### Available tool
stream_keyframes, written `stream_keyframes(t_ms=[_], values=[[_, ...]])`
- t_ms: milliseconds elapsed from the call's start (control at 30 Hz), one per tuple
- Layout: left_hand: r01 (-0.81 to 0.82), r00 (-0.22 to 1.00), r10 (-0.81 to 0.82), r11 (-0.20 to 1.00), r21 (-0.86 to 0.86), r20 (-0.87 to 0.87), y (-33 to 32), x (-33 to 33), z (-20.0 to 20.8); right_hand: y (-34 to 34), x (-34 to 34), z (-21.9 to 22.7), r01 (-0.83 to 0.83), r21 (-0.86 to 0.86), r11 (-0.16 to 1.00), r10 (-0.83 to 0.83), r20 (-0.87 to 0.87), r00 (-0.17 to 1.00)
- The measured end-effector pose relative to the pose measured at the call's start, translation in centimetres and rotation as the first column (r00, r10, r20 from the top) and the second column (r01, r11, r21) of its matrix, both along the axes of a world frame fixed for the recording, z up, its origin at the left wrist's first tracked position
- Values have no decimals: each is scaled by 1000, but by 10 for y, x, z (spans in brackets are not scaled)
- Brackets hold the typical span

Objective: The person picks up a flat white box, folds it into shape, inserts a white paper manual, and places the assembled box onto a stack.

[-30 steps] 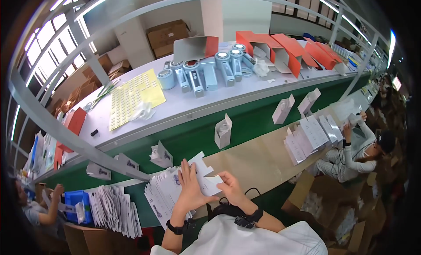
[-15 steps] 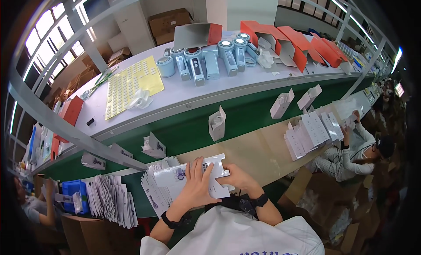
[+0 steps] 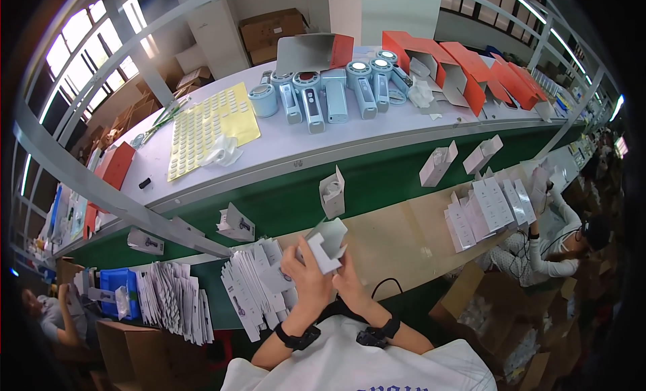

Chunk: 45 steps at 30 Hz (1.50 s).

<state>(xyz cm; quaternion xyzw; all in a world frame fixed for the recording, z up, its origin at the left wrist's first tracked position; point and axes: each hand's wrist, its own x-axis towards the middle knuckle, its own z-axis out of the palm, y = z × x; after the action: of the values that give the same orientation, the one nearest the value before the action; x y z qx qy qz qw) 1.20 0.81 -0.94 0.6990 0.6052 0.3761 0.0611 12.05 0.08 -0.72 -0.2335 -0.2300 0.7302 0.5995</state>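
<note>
A white cardboard box, its flaps standing up at the top, is between my two hands in front of my body. My left hand grips its left side, fingers wrapped over the front panel. On the lower right side, my right hand holds the same box, its fingers partly hidden behind the card. Just left of my hands, a row of flat white cartons leans on the bench. Beyond the box stands an upright open white box with something pale inside.
Light-blue handheld devices stand on the raised white shelf, beside a yellow sticker sheet and red boxes. More flat cartons and a blue bin are at left. At right, a co-worker sits near grouped white boxes.
The flat printed carton in my hands has been opened into a box shape, turned with its flaps up. My hands have drawn closer together around it.
</note>
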Motion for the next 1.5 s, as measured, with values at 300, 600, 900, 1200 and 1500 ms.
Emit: stream_keyframes(t_ms=[300,600,900,1200,1500], values=[[476,583,-337,879,26,739,9,-10,2,6,9,-4,155,125,980,-186,299,936],[408,483,-209,913,-7,850,10,-4,1,8,3,0,223,82,971,-238,343,909],[403,451,-286,910,93,846,4,-5,2,10,9,8,108,-2,994,-105,238,966],[495,374,-262,868,47,890,5,-9,7,7,21,1,48,55,997,-54,123,991],[399,390,-88,913,-82,917,0,4,16,2,15,-2,142,87,986,-164,341,926]])
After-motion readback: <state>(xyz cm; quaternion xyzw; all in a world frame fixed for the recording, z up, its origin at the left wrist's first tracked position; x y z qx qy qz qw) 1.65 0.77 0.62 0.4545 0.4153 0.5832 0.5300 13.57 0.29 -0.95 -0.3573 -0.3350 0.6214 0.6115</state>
